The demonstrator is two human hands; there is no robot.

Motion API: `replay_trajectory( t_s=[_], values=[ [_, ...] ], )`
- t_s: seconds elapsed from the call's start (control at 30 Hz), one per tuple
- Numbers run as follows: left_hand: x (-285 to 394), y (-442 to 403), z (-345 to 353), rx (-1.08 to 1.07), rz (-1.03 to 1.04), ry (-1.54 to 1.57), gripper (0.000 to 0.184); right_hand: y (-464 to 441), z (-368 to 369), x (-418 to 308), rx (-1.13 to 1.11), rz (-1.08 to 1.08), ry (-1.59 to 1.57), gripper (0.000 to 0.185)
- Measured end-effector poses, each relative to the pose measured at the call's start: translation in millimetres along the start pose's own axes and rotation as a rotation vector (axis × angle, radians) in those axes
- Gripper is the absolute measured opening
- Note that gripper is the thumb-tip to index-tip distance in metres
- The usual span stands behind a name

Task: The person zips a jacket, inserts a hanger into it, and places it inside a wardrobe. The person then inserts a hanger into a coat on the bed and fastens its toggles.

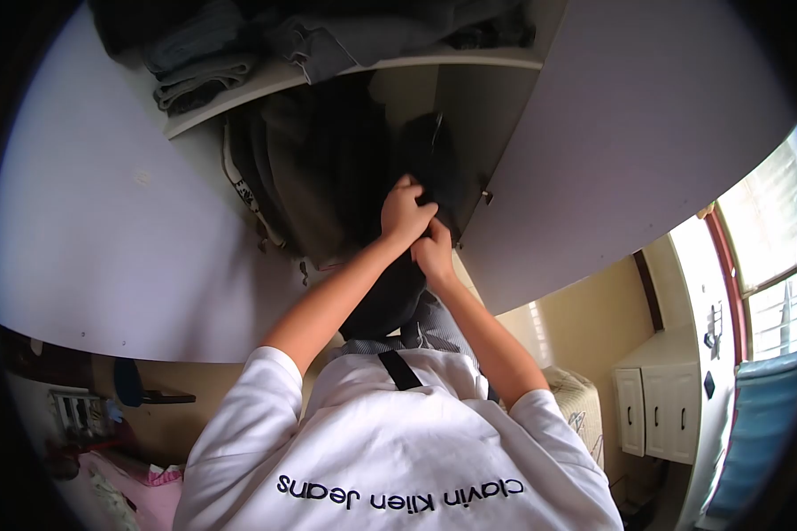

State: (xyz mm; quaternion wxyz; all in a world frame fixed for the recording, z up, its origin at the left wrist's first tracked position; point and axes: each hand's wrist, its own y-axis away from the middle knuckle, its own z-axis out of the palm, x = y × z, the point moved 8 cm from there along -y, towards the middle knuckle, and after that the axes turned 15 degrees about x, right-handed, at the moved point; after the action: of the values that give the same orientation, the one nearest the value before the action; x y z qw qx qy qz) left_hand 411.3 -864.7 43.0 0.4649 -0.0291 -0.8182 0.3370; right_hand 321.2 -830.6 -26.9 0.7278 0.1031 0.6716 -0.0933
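A black garment hangs in front of me at the open wardrobe, its upper part dark against the interior. What kind of garment it is, I cannot tell. My left hand is closed on its cloth, fingers curled inward. Just below and to the right, my right hand grips the same cloth, close against the left. A thin pale line, perhaps a hanger hook, shows above the hands. Dark clothes hang to the left of my hands inside the wardrobe. The fingertips of both hands are partly hidden.
Folded jeans and other clothes lie on the shelf above. Wardrobe doors stand open on both sides. Behind me to the right are a white cabinet and a blue curtain; pink bedding is at lower left.
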Motion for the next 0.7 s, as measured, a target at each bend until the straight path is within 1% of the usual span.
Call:
replay_trajectory(
  t_s=[0.07,0.1,0.13,0.2,0.23,0.27,0.3,0.33,0.37,0.4,0.47,0.57,0.6,0.67,0.7],
  values=[
    [-13,-5,8,0.001,-0.026,0.011,0.024,-24,1,13,0.027,-0.179,0.049,0.03],
    [-18,-7,12,0.033,-0.009,0.027,0.027,-32,2,11,0.002,-0.178,0.106,0.03],
    [-27,-9,16,0.057,-0.034,0.072,0.036,-42,4,13,-0.015,-0.176,0.138,0.03],
    [-39,-13,24,0.101,0.014,0.006,0.047,-62,10,14,-0.007,-0.23,0.092,0.031],
    [-48,-14,30,0.11,0.009,-0.024,0.057,-73,13,13,0.007,-0.279,0.135,0.032],
    [-62,-15,36,0.079,-0.099,-0.044,0.066,-82,16,15,0.016,-0.321,0.181,0.032],
    [-86,-20,48,0.021,-0.239,0.07,0.07,-92,21,18,0.003,-0.319,0.151,0.032],
    [-107,-21,61,-0.036,-0.377,0.183,0.073,-101,24,17,0.012,-0.388,0.163,0.034],
    [-100,-24,59,-0.054,-0.465,0.26,0.076,-110,29,14,0.022,-0.418,0.179,0.034],
    [-97,-32,61,-0.08,-0.482,0.286,0.076,-121,33,12,0.035,-0.446,0.199,0.034],
    [-110,-49,71,-0.076,-0.483,0.346,0.069,-147,45,17,0.02,-0.394,0.274,0.032],
    [-113,-72,80,-0.174,-0.51,0.388,0.064,-180,62,-2,-0.046,-0.404,0.296,0.026],
    [-117,-82,80,-0.137,-0.509,0.371,0.062,-190,71,-8,-0.078,-0.419,0.288,0.024],
    [-126,-94,79,-0.068,-0.516,0.33,0.058,-217,91,-8,-0.119,-0.416,0.37,0.02],
    [-124,-100,79,-0.119,-0.521,0.343,0.058,-231,100,-6,-0.137,-0.422,0.408,0.019]
  ],
)
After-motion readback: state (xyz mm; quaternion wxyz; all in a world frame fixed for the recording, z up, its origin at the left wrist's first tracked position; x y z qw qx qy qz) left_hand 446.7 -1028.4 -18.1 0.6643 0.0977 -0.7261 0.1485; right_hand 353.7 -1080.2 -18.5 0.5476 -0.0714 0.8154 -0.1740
